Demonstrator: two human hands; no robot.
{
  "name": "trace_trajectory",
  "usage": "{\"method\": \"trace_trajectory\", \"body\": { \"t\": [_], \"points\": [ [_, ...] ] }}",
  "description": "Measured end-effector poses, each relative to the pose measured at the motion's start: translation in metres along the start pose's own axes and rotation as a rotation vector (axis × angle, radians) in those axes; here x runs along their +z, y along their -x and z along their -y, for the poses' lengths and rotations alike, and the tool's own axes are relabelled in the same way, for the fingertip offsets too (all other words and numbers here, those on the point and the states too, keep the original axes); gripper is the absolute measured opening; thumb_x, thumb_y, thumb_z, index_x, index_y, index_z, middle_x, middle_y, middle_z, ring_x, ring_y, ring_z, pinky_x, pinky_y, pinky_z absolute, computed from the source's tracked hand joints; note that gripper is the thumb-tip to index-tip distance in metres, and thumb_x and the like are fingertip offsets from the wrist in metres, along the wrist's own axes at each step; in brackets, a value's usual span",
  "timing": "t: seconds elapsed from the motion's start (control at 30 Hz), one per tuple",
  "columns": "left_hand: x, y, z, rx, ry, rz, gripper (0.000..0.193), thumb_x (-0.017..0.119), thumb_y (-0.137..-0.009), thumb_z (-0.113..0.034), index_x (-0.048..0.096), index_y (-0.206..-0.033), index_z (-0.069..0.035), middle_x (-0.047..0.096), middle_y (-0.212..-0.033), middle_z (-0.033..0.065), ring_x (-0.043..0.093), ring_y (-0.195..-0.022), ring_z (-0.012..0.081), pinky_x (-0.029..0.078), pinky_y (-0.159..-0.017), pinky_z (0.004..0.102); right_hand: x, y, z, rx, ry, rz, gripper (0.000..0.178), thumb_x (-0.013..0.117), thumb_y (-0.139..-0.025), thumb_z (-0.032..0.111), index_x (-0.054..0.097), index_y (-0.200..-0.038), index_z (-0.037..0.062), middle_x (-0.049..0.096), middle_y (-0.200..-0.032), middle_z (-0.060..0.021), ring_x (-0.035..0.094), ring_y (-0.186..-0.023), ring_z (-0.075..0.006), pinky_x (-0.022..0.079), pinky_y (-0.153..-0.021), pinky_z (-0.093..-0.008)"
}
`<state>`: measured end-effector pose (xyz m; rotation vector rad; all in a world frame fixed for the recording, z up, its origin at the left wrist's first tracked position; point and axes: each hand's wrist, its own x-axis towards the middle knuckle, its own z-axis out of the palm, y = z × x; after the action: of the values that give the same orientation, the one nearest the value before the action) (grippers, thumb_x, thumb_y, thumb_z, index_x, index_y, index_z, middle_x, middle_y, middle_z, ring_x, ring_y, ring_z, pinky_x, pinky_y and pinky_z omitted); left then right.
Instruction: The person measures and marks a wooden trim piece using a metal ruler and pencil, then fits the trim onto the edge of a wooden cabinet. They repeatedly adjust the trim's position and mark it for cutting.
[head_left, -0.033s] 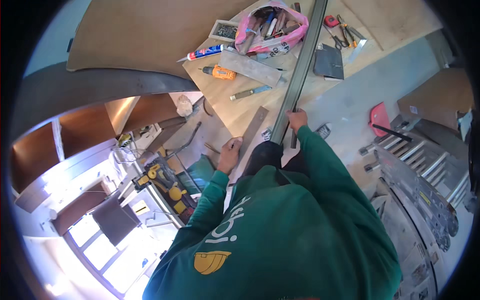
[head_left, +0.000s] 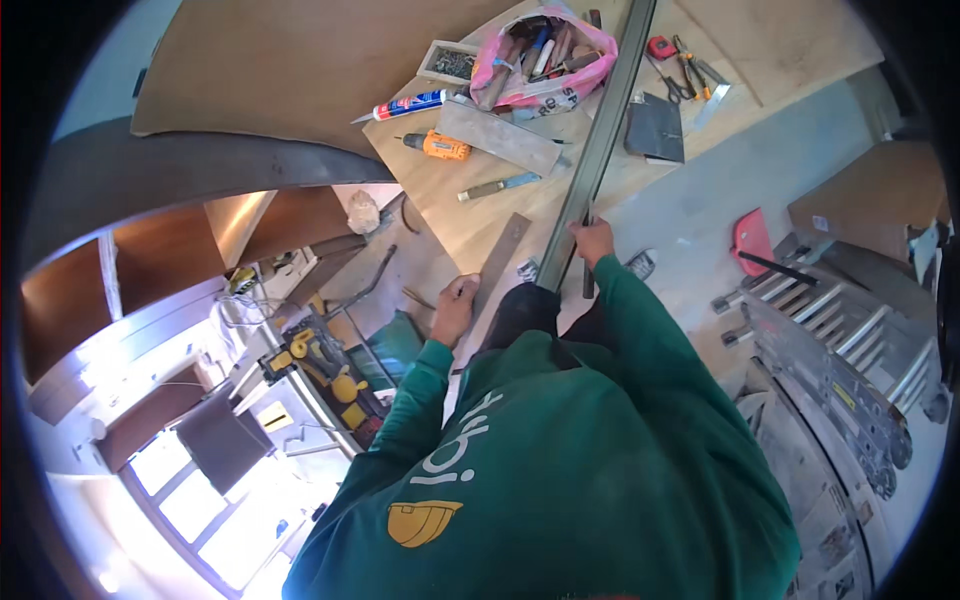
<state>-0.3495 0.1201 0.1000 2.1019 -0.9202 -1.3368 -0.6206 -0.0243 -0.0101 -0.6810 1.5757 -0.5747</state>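
My left hand (head_left: 456, 308) is closed on the edge of a flat grey-brown strip (head_left: 500, 255), which has a small hole near its far end. The strip slants from my lap toward the wooden worktable. Beside it, a long olive-grey channel profile (head_left: 612, 112) runs from my legs across the tabletop. My right hand (head_left: 593, 240) is closed at the profile's right edge. A dark narrow bar (head_left: 588, 283) extends below that fist, and a thin tip shows above it; its kind is unclear. Whether the fist also touches the profile, I cannot tell.
On the worktable (head_left: 440, 215) lie an orange drill (head_left: 445, 146), a sealant tube (head_left: 410, 104), a flat grey plate (head_left: 500, 137), a knife-like tool (head_left: 498, 187), a pink tool bag (head_left: 545, 60), pliers (head_left: 690, 70) and a dark notebook (head_left: 655, 127). A ladder (head_left: 830, 330) lies at the right.
The view has shifted very slightly. Both hands keep their places and their holds.
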Motion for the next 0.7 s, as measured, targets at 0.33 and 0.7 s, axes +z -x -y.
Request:
{"method": "trace_trajectory", "body": {
  "t": [0.33, 0.7],
  "points": [
    [0.003, -0.056, -0.028, 0.036, 0.038, 0.022, 0.043, 0.062, -0.104, -0.039, 0.073, -0.113, 0.002, 0.073, -0.096, 0.0071, 0.062, -0.09, 0.0127, 0.051, -0.084, 0.0315, -0.085, 0.089, 0.121, -0.223, -0.428, 0.231, 0.043, 0.061, -0.086, 0.003, 0.055, -0.129, -0.0013, 0.076, -0.109, -0.0146, 0.07, -0.085, -0.0186, 0.058, -0.075, -0.032],
    [0.083, -0.049, -0.089, 0.221, 0.003, -0.024, 0.044, 0.061, -0.104, -0.038, 0.072, -0.117, 0.003, 0.075, -0.1, 0.0136, 0.066, -0.093, 0.0179, 0.052, -0.088, 0.0334, -0.269, 0.134, 0.128, -0.404, -0.098, 0.098, 0.025, 0.065, -0.083, 0.01, 0.055, -0.104, 0.003, 0.066, -0.093, -0.0079, 0.065, -0.087, -0.0177, 0.051, -0.085, -0.0305]
  ]
}}
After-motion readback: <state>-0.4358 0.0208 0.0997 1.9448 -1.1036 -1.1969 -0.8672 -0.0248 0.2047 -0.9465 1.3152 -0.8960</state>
